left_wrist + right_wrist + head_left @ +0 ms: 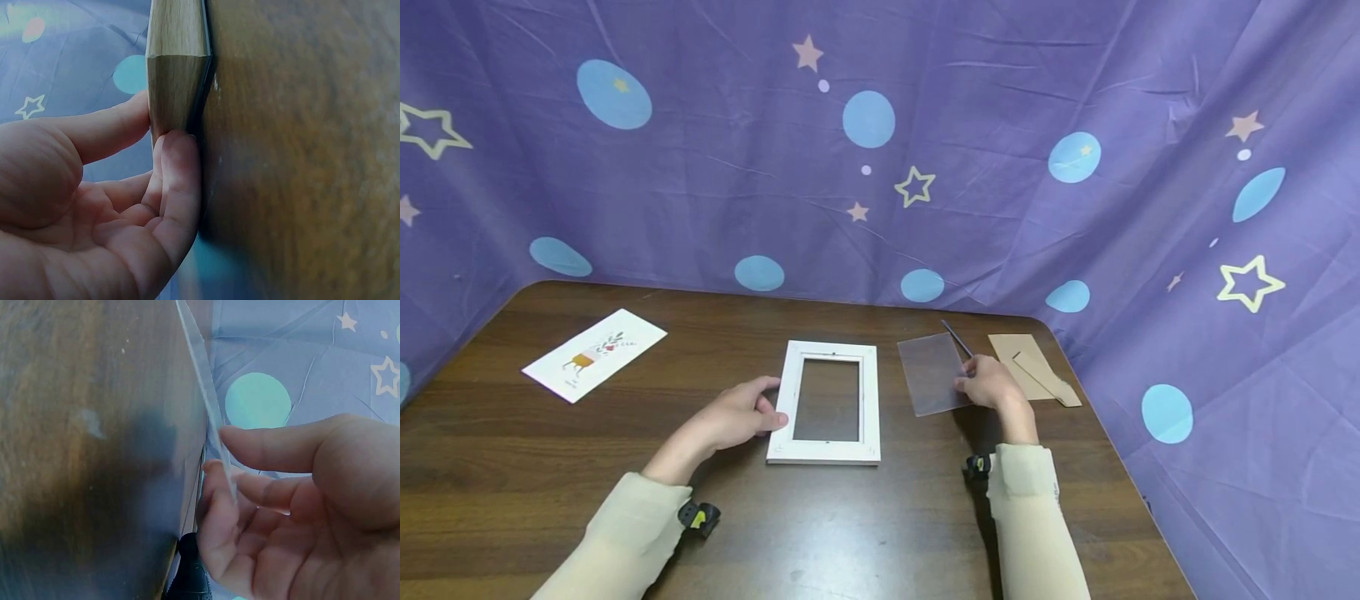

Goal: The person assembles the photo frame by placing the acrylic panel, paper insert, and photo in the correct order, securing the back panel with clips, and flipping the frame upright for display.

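A white picture frame (871, 408) with an open middle lies on the table in the head view. My left hand (745, 414) grips its left edge, thumb on the upper face and fingers curled against the side. In the left wrist view the frame's wood-coloured edge (178, 81) stands between that thumb and the fingertips. To the right, my right hand (992, 385) pinches a clear plastic sheet (928, 375) by its right edge. The right wrist view shows the sheet (203, 375) tilted up from the table, thumb on one face and fingers behind the other.
A thin dark rod (955, 337) lies beside the sheet, partly behind my right hand; a black handle (189, 575) shows below the fingers. Brown backing board (1011, 346) with a stand leg lies at the right edge. A printed card (597, 354) lies at the left.
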